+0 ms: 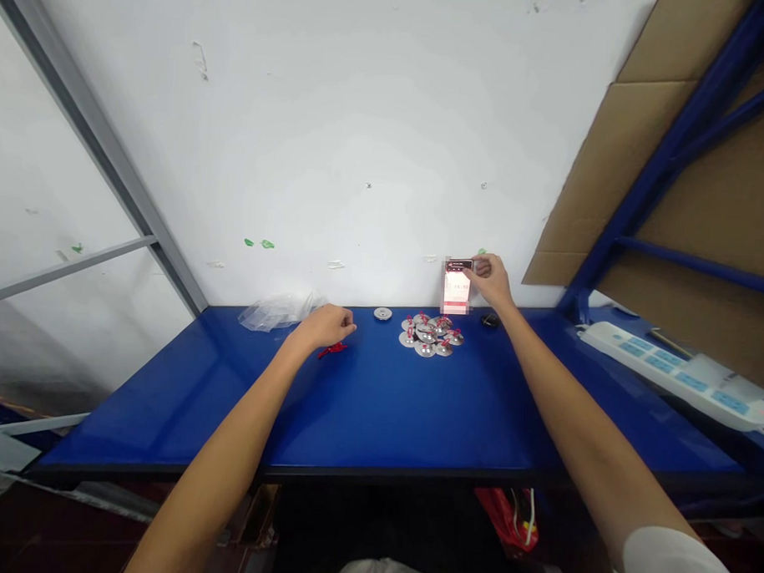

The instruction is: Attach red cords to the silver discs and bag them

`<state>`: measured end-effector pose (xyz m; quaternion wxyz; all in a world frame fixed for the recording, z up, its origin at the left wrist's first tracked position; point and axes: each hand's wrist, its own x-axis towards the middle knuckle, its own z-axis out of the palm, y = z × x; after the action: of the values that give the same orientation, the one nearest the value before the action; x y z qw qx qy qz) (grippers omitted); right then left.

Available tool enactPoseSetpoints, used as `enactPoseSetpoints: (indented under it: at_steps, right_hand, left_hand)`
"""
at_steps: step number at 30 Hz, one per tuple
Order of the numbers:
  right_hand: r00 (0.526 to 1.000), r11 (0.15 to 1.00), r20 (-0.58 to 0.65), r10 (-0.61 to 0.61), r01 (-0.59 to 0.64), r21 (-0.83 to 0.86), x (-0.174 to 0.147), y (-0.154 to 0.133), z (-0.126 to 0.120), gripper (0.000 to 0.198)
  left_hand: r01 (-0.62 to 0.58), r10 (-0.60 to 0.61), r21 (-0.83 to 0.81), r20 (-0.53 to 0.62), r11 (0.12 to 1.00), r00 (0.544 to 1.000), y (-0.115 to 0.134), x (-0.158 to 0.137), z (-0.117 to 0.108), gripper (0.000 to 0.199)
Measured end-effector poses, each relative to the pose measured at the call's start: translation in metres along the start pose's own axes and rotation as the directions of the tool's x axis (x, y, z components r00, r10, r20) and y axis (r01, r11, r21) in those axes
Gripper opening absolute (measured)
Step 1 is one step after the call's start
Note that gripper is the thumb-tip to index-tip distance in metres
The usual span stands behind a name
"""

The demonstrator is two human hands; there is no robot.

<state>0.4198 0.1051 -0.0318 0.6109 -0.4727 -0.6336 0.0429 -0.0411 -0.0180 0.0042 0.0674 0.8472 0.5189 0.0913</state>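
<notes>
My right hand [492, 282] grips the upper right edge of a phone [457, 293] with a lit screen, upright against the wall at the table's back. My left hand [328, 325] is curled closed just over some red cords [333, 349] on the blue table; whatever its fingers hold, if anything, is hidden. Between the hands lies a cluster of several round silver metal discs [426, 349] with red cord loops on them. A single silver disc [383, 314] sits apart, left of the cluster.
Clear plastic bags [274, 313] lie behind my left hand. A small black object [489, 320] rests below my right hand. A white power strip [673, 373] is at the right, beside a blue metal frame [642, 191]. The white wall [363, 110] closes off the table's back.
</notes>
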Motion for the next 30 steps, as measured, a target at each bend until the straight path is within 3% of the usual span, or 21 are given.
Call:
enactPoseSetpoints:
  at_steps: [18, 26, 30]
  right_hand:
    - [0.999, 1.000, 0.033, 0.010, -0.010, 0.027, 0.000, -0.003, -0.004, 0.032]
    - [0.994, 0.999, 0.098, 0.039, -0.042, 0.030, 0.005, 0.000, -0.008, 0.052]
    - [0.995, 0.995, 0.008, 0.100, -0.100, 0.026, 0.001, -0.023, -0.020, 0.051]
  left_hand:
    - [-0.008, 0.008, 0.011, -0.011, 1.000, 1.000, 0.001, 0.000, 0.002, 0.023]
    - [0.011, -0.011, -0.016, 0.000, 1.000, 1.000, -0.005, 0.000, -0.003, 0.023]
    - [-0.002, 0.002, -0.021, 0.007, 1.000, 1.000, -0.011, 0.001, -0.004, 0.019]
